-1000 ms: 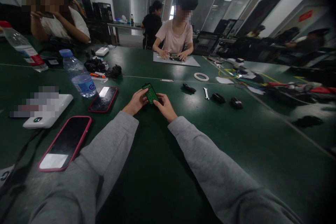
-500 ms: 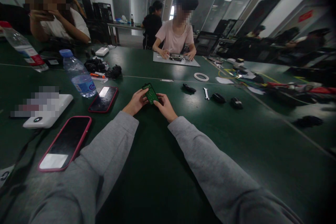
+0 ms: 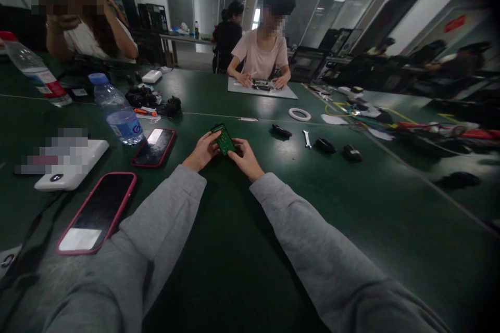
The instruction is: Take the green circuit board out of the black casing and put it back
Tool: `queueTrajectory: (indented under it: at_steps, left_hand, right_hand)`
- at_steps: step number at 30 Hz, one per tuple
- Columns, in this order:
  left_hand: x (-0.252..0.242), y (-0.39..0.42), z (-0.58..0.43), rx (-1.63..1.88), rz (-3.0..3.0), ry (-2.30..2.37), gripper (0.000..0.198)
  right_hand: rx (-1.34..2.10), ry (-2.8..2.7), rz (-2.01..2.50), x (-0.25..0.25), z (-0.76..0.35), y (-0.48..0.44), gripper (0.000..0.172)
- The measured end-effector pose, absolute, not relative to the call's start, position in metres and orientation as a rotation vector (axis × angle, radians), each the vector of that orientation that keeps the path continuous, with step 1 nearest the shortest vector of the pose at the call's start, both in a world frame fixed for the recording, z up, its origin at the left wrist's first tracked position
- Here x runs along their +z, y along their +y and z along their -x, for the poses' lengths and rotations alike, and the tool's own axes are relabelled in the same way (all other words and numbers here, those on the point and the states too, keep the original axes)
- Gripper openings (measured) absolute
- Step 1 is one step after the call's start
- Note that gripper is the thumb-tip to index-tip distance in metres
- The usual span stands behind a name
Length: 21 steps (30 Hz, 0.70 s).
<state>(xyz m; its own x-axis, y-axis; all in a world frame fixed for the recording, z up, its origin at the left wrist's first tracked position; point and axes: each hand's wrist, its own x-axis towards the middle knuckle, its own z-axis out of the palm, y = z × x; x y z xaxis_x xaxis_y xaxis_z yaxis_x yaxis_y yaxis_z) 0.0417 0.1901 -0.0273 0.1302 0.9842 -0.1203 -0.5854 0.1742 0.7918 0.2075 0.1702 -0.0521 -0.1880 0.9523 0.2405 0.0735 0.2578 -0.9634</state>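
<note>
Both my hands grip a small green circuit board with a dark edge, tilted above the table. My left hand has its thumb on the upper left of the board's face, with its fingers behind the edge. At the lower right edge, my right hand pinches the board with its thumb on the face. The fingers behind the board are partly hidden.
The green table holds two phones, the nearer phone and the farther phone, on my left. Beside them stands a water bottle. A wrench lies to the right. Across sits a person at a grey mat.
My hands and the circuit board stay almost still, with only a very slight shift of the board. The person at the far left has raised an arm a little.
</note>
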Motion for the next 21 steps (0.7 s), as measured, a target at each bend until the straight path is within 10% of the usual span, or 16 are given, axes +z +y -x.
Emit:
queueTrajectory:
  at_steps: [21]
  left_hand:
    - [-0.0272,0.1906,-0.0417,1.27,-0.683,0.74,0.042]
  right_hand:
    - [1.068,-1.53,1.008,-0.0543,-0.2068,0.1711,0.053]
